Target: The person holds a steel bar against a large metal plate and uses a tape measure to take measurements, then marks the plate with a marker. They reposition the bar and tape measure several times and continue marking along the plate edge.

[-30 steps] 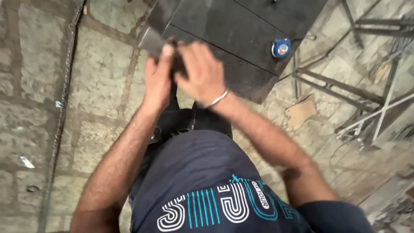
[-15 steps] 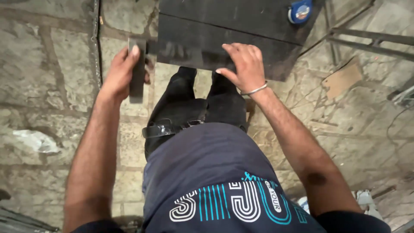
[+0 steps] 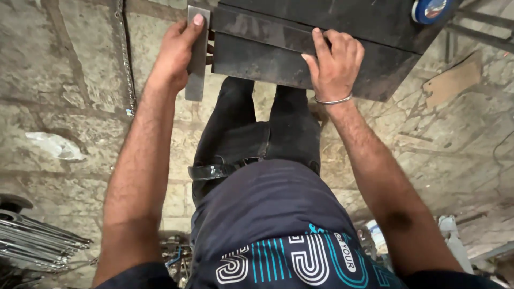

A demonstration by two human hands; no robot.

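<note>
Hands were up at the near edge of a dark metal table (image 3: 278, 59), seen from the head camera. Bare stone floor (image 3: 69, 69) lay wide open to the left and right of the person's legs. The left hand (image 3: 174, 56) was closed around a flat grey metal strip (image 3: 196, 64), thumb pressed on its top end. That strip stood against the table's left end and hung down past the edge. The right hand (image 3: 334, 61) lay half open on the table's front edge, fingers bent over it, holding nothing. A blue round thing (image 3: 431, 9) sat far back on the table. Thin metal rods (image 3: 37, 241) lay low on the left.
</note>
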